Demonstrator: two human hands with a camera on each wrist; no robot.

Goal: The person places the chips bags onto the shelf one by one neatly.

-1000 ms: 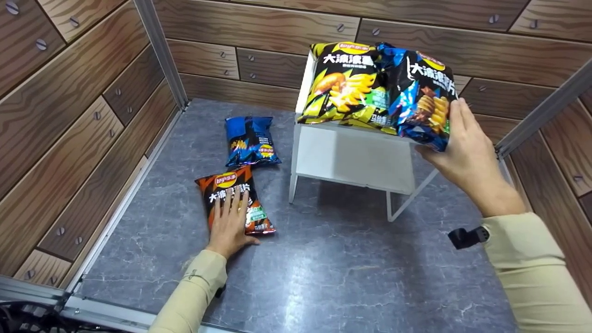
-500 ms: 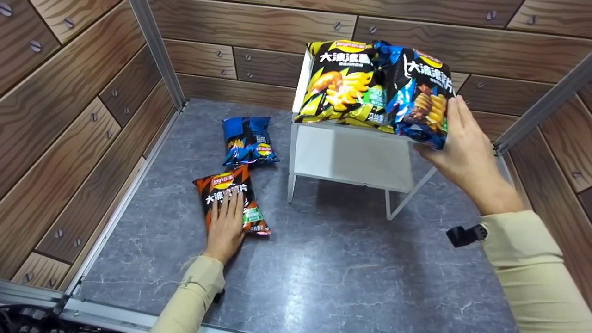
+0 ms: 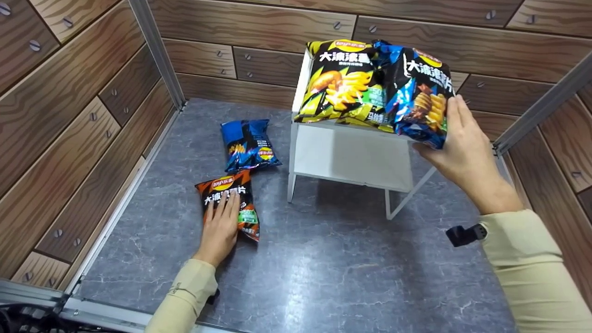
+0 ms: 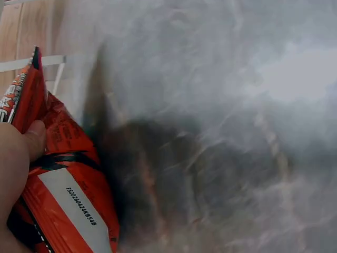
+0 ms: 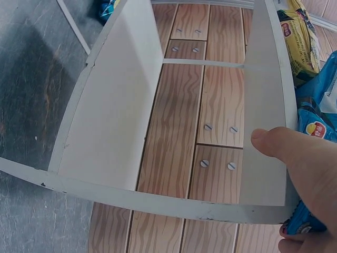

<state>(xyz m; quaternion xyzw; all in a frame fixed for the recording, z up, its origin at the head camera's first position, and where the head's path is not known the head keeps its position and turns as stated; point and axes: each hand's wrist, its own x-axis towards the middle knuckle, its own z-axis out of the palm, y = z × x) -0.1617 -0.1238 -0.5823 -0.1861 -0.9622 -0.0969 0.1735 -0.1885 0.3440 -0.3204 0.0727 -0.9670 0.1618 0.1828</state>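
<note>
In the head view my left hand (image 3: 220,231) lies over an orange-and-black bag of potato chips (image 3: 247,203) low at the left. The left wrist view shows the thumb pressed on the orange bag's (image 4: 79,195) back, so the hand grips its side. My right hand (image 3: 467,152) holds the right side of a blue-and-black bag of potato chips (image 3: 418,92) on top of a white rack (image 3: 354,157). Its thumb reaches below the rack's top edge in the right wrist view. A yellow-and-black bag of chips (image 3: 344,83) lies beside that blue one.
Another blue bag of chips (image 3: 249,145) lies on the grey marbled floor (image 3: 342,277), just behind the orange one. Wood-patterned walls (image 3: 259,23) with metal corner posts (image 3: 159,51) enclose the area.
My left hand has shifted slightly left and tightened on the orange bag, which has turned and narrowed in view. The floor's blue bag has shifted slightly nearer. My right hand stays in place.
</note>
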